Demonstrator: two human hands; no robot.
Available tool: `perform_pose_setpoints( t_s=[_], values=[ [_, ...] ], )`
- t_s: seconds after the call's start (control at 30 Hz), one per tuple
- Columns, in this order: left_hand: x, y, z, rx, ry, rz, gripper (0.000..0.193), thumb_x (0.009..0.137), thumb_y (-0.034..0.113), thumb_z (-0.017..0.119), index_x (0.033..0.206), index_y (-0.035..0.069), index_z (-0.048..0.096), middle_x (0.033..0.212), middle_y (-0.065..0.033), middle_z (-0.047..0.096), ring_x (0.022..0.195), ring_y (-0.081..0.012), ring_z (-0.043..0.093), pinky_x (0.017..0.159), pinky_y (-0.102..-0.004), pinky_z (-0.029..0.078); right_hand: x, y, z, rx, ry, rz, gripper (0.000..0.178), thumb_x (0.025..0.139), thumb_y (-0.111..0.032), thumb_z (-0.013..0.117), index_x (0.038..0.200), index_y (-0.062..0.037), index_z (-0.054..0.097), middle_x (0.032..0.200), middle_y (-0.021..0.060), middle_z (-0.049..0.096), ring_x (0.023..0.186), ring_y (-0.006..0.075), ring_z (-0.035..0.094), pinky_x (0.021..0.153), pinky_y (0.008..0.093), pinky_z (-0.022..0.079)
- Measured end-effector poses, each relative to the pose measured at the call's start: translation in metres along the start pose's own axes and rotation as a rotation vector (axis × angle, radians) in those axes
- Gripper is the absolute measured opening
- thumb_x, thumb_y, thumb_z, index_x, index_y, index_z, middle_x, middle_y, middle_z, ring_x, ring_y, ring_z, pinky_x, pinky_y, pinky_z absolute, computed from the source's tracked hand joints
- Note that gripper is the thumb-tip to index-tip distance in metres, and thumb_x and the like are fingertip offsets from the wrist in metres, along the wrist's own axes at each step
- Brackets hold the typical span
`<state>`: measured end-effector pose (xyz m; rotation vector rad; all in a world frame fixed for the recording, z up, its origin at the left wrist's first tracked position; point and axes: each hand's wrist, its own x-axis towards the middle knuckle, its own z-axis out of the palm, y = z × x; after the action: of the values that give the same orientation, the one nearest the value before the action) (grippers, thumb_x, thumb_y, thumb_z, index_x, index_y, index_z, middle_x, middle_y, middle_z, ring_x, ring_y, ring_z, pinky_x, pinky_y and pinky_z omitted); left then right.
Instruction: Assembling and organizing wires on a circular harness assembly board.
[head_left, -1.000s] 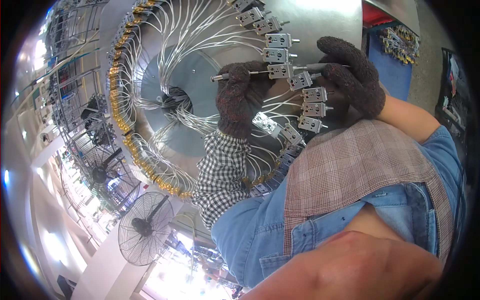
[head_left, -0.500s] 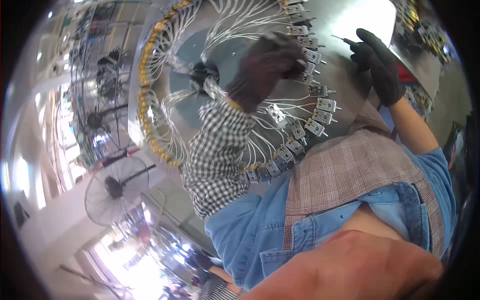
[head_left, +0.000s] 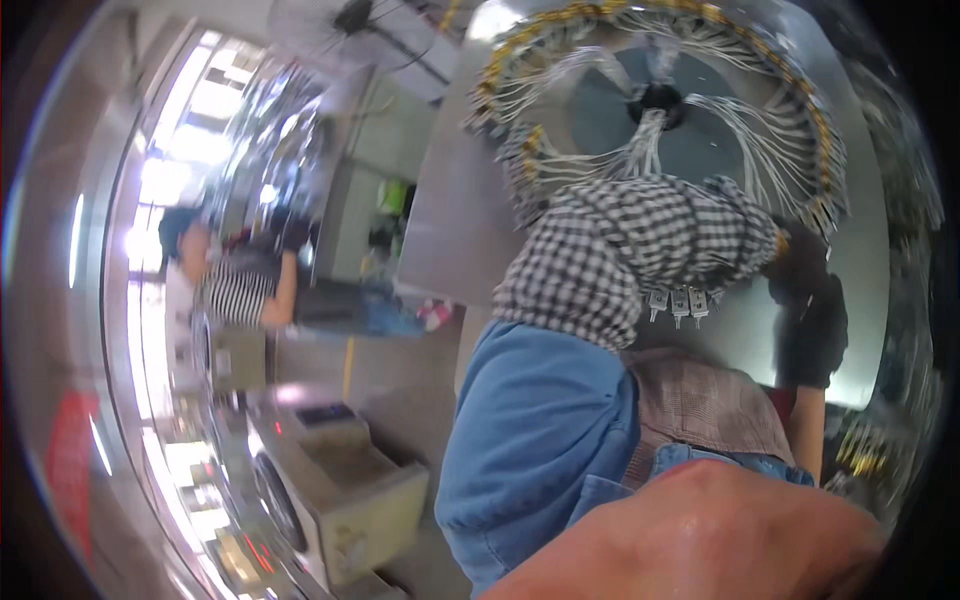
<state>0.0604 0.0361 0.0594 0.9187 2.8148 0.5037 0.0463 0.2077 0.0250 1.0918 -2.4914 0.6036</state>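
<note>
Both my hands wear dark gloves and are close together at the right of the round wiring layout. My left hand (head_left: 798, 262), below a black-and-white checked sleeve (head_left: 620, 240), reaches across to the right. Just below it is my right hand (head_left: 812, 335). Motion blur hides the fingers of both, and I cannot make out anything held. White wires (head_left: 725, 125) fan out from the dark hub (head_left: 658, 106) of a grey disc (head_left: 600, 125) toward a ring of yellow and silver ends. Small silver metal boxes with thin shafts (head_left: 682, 303) show under the sleeve; my left arm covers others.
The metal tabletop (head_left: 445, 215) extends left of the ring. Bundles of yellow-ended parts (head_left: 865, 445) lie at the lower right. Across the aisle, a person in a striped top (head_left: 240, 300) works. A pale machine (head_left: 370, 525) stands at lower left, and a fan (head_left: 355, 18) at the top.
The view has swung, shifting the ring to the upper right. My hands, apart before, are now close together. The thin pointed tool seen in my right hand earlier no longer shows.
</note>
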Motion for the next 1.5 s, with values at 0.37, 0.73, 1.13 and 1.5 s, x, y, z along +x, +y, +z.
perform_pose_setpoints(
  t_s=[0.37, 0.73, 1.13, 1.5],
  values=[
    [-0.054, -0.021, 0.011, 0.127, 0.252, -0.219, 0.023, 0.082, 0.024, 0.053, 0.098, 0.008, 0.06, 0.097, -0.0096, 0.058, 0.092, -0.0248, 0.056, 0.082, -0.0352, 0.045, 0.019, 0.03, 0.006, 0.234, -0.262, -0.073, 0.035, 0.077, -0.006, 0.047, 0.112, -0.0029, 0.051, 0.106, 0.0194, 0.055, 0.098, 0.037, 0.053, 0.082, 0.0446, 0.043],
    [-0.17, -0.008, 0.015, 0.183, 0.47, -1.222, 0.046, 0.085, 0.042, 0.052, 0.113, 0.005, 0.057, 0.122, -0.0146, 0.053, 0.108, -0.0322, 0.055, 0.092, -0.0408, 0.043, 0.077, 0.092, 0.006, 0.536, -0.901, -0.029, 0.054, 0.069, -0.022, 0.07, 0.119, -0.0093, 0.054, 0.1, 0.0088, 0.061, 0.09, 0.0222, 0.059, 0.081, 0.0323, 0.046],
    [-0.146, 0.072, 0.033, 0.233, 0.487, -0.958, 0.03, 0.083, 0.033, 0.059, 0.098, 0.006, 0.061, 0.097, -0.0101, 0.059, 0.092, -0.0286, 0.059, 0.082, -0.0396, 0.046, 0.072, 0.091, 0.001, 0.654, -0.793, -0.42, 0.021, 0.077, -0.022, 0.065, 0.076, -0.0056, 0.051, 0.072, 0.006, 0.053, 0.065, 0.0192, 0.052, 0.063, 0.0355, 0.043],
    [-0.145, -0.038, -0.011, 0.253, 0.548, -1.571, 0.071, 0.073, 0.051, 0.063, 0.126, 0.006, 0.047, 0.12, -0.0188, 0.054, 0.11, -0.0331, 0.053, 0.094, -0.0396, 0.041, 0.098, 0.094, -0.023, 0.272, -0.694, -0.166, 0.056, 0.08, -0.045, 0.061, 0.125, -0.0127, 0.052, 0.127, 0.0134, 0.052, 0.119, 0.0289, 0.048, 0.099, 0.0379, 0.037]
  ],
)
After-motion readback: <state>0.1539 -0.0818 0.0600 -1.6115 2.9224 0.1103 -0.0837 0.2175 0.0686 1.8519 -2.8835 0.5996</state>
